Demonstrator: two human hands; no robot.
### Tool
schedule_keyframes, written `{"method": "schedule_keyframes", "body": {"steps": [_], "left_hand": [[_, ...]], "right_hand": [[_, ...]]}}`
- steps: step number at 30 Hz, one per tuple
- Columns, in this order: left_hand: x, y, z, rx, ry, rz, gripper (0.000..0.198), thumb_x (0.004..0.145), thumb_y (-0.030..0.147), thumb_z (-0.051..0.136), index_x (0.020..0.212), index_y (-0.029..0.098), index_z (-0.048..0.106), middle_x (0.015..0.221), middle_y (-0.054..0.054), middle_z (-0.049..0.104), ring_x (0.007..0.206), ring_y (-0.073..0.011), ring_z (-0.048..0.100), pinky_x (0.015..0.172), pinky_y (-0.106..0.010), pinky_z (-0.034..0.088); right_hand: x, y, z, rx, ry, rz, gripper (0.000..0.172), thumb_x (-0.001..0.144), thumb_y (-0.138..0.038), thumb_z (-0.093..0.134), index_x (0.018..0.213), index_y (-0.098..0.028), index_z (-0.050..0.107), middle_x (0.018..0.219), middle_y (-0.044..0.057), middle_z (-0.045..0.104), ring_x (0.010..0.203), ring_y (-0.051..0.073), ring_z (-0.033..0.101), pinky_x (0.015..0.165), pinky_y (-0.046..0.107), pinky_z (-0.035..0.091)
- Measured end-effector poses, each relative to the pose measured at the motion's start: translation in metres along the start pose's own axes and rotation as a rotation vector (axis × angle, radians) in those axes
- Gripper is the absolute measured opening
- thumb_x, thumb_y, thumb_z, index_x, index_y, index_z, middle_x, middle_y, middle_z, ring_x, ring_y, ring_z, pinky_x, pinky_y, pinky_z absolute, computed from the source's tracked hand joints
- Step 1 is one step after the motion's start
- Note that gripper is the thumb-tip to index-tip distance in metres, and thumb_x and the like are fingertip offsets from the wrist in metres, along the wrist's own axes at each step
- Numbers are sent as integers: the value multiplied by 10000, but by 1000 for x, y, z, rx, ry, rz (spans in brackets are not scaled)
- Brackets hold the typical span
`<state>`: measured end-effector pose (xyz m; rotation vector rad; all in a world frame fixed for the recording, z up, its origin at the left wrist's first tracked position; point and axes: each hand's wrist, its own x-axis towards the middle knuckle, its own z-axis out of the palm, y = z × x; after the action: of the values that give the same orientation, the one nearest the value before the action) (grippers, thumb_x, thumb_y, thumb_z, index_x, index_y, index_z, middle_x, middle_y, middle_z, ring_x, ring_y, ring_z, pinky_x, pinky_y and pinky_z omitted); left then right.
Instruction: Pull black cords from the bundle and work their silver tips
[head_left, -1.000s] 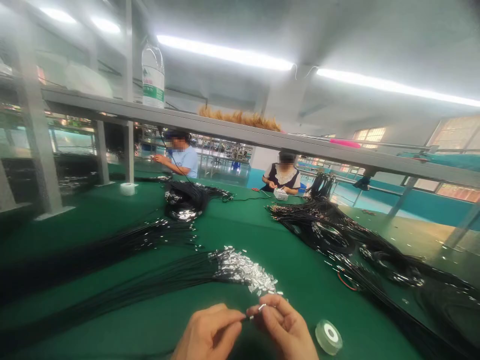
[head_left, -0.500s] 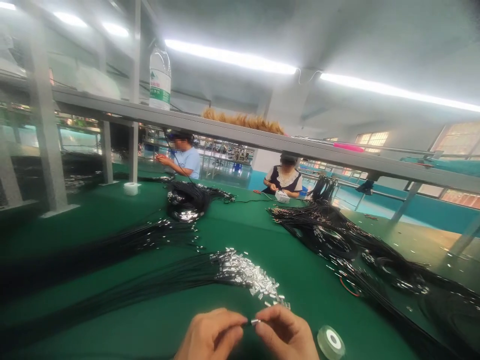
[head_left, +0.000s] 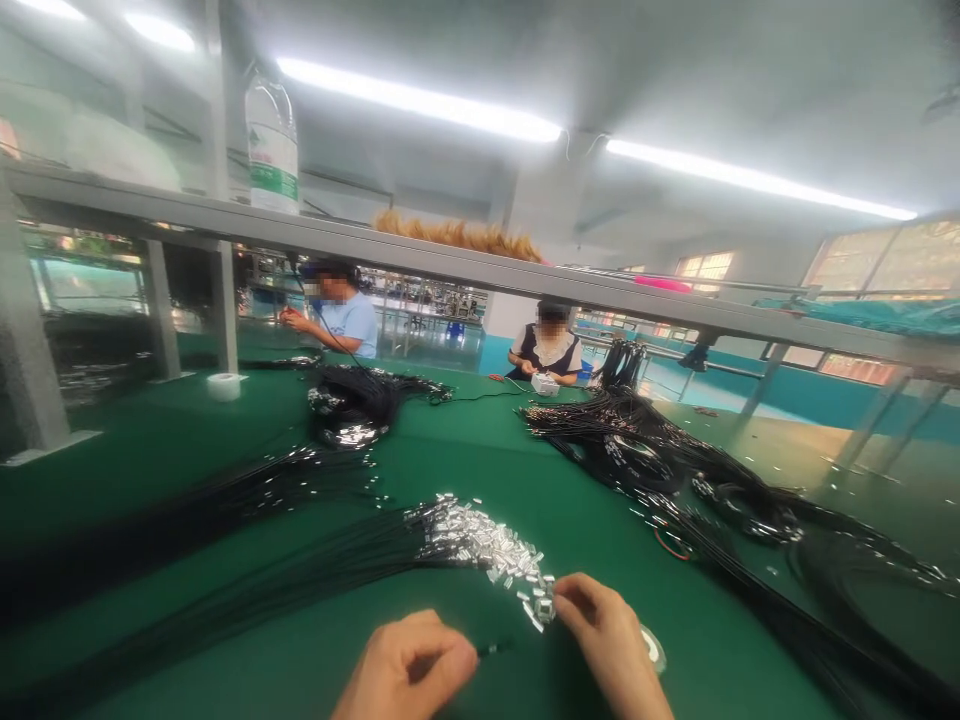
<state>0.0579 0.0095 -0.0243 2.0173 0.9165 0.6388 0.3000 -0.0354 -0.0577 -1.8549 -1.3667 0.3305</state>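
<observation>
Head view: left hand (head_left: 409,668) pinches a black cord end (head_left: 491,650), fingers together on it, just left of the pile of silver sleeves (head_left: 487,548). Right hand (head_left: 611,645) reaches the pile's near edge, fingertips closing on one sleeve (head_left: 544,610). Best to lift a single sleeve and keep the cord tip steady. Two hands, one pile, one tape roll (head_left: 652,648) behind the right hand, two co-workers beyond the pile.
</observation>
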Motion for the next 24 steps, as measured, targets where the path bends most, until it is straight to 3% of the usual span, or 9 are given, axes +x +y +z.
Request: {"method": "schedule_keyframes", "body": {"steps": [2,5,8,13,15,17,20,24], "left_hand": [[0,-2,0,-13,36,-32,343,827,353,509,580,174,666,654,14,572,600,-123,509,551,-189,373],[-3,-3,3,-92,70,-87,241,810,320,515,810,210,730,741,7,675,697,-154,599,642,-202,434],[-5,-2,6,-167,77,-83,303,823,280,466,981,237,721,753,20,719,775,-162,635,734,-210,448],[-1,-1,8,-158,15,-78,293,815,360,511,824,180,742,591,25,633,580,-132,564,562,-186,404],[0,-1,8,-106,37,-58,301,822,360,501,735,174,720,604,21,619,573,-128,535,535,-184,378],[-1,1,8,-69,66,-42,293,827,337,495,696,173,699,628,14,632,594,-133,543,540,-185,375],[-3,4,9,-63,92,-29,260,825,293,500,715,178,706,633,5,657,617,-145,581,568,-188,397],[-2,2,10,-63,122,-30,246,821,287,498,761,183,713,642,0,667,621,-151,603,570,-182,426]], "right_hand": [[-2,2,6,-102,-36,-9,76,709,-191,587,702,-223,656,651,-2,683,638,214,631,584,275,424],[-9,0,22,-200,-44,-19,187,656,-53,577,673,-224,650,662,5,665,657,214,617,596,271,385],[-13,-5,32,-303,-12,-45,292,700,21,484,695,-216,655,733,56,655,723,241,593,612,299,348],[-13,-11,32,-281,11,-92,259,734,3,455,685,-198,610,735,57,622,719,235,567,631,311,363],[-15,-15,31,-109,-19,-101,179,770,-71,473,712,-199,585,707,29,618,678,205,582,619,283,411],[-17,-21,31,280,-101,-86,64,795,-214,544,768,-203,601,684,6,621,636,184,595,601,266,460],[-20,-33,31,788,-185,1,233,714,-407,698,836,-209,700,693,17,654,639,190,612,618,286,499],[-23,-42,28,768,-159,2,269,657,-468,750,749,-216,763,670,48,679,630,196,616,608,278,493]]}}
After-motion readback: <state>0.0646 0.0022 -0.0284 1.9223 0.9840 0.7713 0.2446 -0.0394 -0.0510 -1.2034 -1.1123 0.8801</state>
